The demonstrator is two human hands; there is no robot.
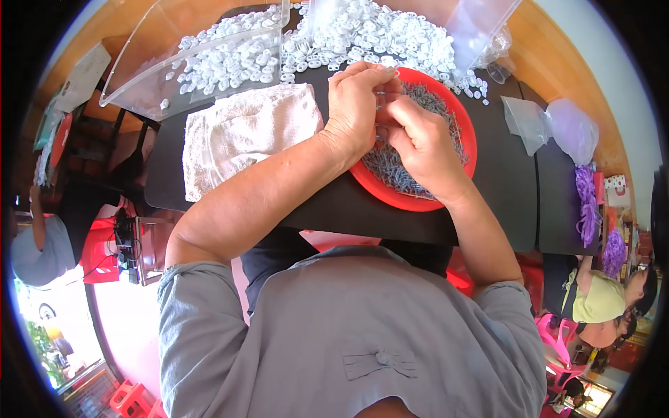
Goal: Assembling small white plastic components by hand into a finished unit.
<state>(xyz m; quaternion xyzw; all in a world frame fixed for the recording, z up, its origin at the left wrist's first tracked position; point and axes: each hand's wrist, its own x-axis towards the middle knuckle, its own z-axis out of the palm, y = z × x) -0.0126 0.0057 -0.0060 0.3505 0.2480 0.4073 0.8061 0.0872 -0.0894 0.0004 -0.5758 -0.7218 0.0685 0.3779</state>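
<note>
A grey shirt [376, 313], puckered at the chest, sits nearest, with bare forearms reaching past it. The right hand [421, 146] is curled over a red tray [465, 122]; the left hand [359, 97] bends toward it, fingertips close together. I cannot tell whether either grips anything, though a small white ring [397, 72] shows at the left fingertips. The round tray is filled with thin, grey-blue slivers [401, 171], tangled and spiky. Beside it lies a folded, creased pale cloth [251, 136]. Beyond spreads a heap of white pieces [369, 35], flat and oval with holes, partly seen through a clear bin [125, 96]. The surface [502, 202] is black. To the right are clear bags [571, 127] and purple strands [587, 205]; farther off, a person in yellow [599, 296], and, at left, red stools [129, 399].
</note>
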